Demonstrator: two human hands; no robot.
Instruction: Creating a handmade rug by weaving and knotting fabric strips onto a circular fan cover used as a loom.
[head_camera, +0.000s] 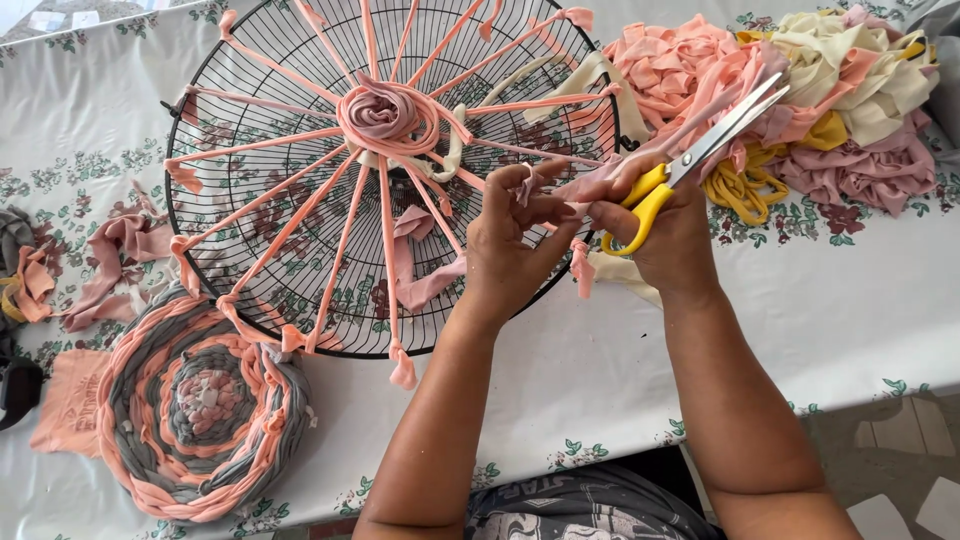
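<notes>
Trimming a pink strip at the fan-guard loom

Our right hand (668, 225) grips yellow-handled steel scissors (690, 160), blades apart; our left hand (512, 235) pinches the thin pink fabric strip (585, 185) taut over the round black wire fan guard (290, 300) on the desk (850, 300). We judge cutting is underway, needing steady tension. The strip's far end is hidden among the fingers.

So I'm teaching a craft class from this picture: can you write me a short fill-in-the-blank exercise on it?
1. The right hand holds scissors with ____ handles.
2. The left hand pinches a pink fabric strip over the round black wire ____.
3. The finished woven mat is pink and ____.

Missing words: yellow; grille; grey
</notes>
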